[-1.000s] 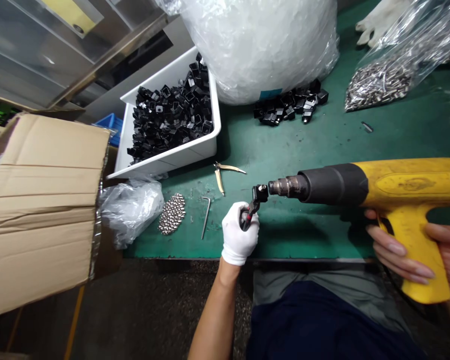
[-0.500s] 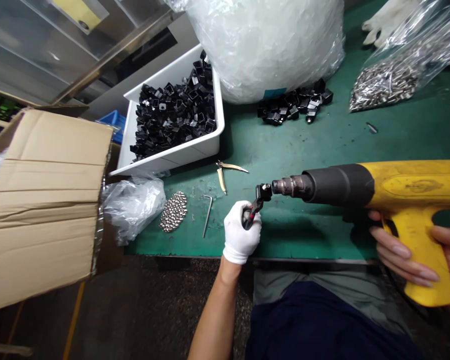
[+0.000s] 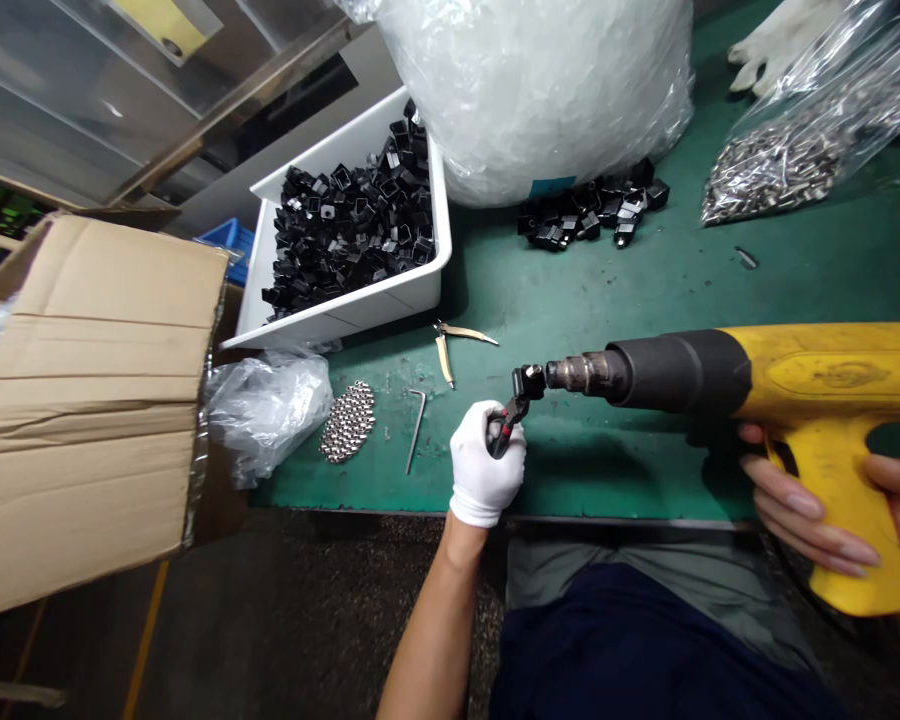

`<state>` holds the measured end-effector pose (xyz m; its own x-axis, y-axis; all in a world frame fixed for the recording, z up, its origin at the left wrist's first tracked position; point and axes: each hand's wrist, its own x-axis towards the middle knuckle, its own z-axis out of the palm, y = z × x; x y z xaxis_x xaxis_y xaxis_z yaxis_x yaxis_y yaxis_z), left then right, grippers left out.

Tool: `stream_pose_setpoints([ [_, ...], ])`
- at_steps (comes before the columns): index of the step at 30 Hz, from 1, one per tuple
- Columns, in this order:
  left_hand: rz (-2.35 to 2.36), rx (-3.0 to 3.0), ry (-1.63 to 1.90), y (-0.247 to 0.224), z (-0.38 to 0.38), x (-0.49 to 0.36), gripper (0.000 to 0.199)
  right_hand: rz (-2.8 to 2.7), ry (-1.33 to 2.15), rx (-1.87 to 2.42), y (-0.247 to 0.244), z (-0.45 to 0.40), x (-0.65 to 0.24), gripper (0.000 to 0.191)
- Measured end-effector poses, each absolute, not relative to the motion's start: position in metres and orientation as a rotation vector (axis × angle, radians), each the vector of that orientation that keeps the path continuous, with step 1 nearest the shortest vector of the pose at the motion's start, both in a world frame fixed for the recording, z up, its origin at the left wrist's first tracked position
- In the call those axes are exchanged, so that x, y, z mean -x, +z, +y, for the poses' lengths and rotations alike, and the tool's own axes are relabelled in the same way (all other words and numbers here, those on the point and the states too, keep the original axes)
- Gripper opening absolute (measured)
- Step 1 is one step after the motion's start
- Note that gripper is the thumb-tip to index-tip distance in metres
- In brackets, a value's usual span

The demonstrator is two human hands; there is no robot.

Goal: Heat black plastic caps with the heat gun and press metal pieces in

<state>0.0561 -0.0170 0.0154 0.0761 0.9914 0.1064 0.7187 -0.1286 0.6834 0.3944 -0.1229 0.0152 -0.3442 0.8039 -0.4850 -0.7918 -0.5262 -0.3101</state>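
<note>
My left hand [image 3: 486,466], in a white glove, is closed around a pair of dark pliers [image 3: 507,428] with red marks. At the tip of the pliers is a small black plastic part [image 3: 527,382] with a metal piece on its top. Bare-fingered, my right hand [image 3: 817,510] grips the handle of a yellow heat gun [image 3: 832,370]. Its stepped metal nozzle points left, with the end right beside the black part; whether they touch I cannot tell. Left of my gloved hand lie a hex key [image 3: 416,432] and a patch of small metal pieces [image 3: 347,422].
Behind stands a white bin [image 3: 345,312] of black parts. Cutters with cream handles [image 3: 457,345] lie before it. More black parts [image 3: 592,210] sit beside a big plastic-wrapped bundle [image 3: 547,90]. A bag of metal fittings [image 3: 780,165] is at right, a cardboard box [image 3: 97,400] at left.
Almost nothing differs. The black part seems turned slightly at the nozzle, and the whole view has shifted a little; both hands keep their holds.
</note>
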Motion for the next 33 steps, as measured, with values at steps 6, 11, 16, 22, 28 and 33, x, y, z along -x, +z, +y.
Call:
stream_pose_setpoints([
  [6,1.707,-1.927,0.810,0.0131,-0.0178,-0.0563,0.017,-0.019,1.996,0.719,0.0160,-0.1229,-0.3948,0.047],
  [11,1.713,-1.931,0.815,0.0114,-0.0183,-0.0563,0.019,0.003,1.978,0.735,0.0160,-0.1239,-0.3935,0.048],
  [16,1.723,-1.925,0.816,0.0110,-0.0186,-0.0576,0.018,0.006,1.997,0.729,0.0142,-0.1251,-0.3947,0.047],
  [22,1.716,-1.916,0.823,0.0100,-0.0187,-0.0589,0.017,0.013,1.972,0.748,0.0139,-0.1256,-0.3949,0.049],
  [28,1.703,-1.926,0.834,0.0123,-0.0185,-0.0605,0.017,0.024,1.952,0.766,0.0148,-0.1248,-0.3933,0.049],
  [33,1.696,-1.951,0.837,0.0148,-0.0183,-0.0615,0.015,0.019,1.956,0.749,0.0140,-0.1243,-0.3930,0.048],
])
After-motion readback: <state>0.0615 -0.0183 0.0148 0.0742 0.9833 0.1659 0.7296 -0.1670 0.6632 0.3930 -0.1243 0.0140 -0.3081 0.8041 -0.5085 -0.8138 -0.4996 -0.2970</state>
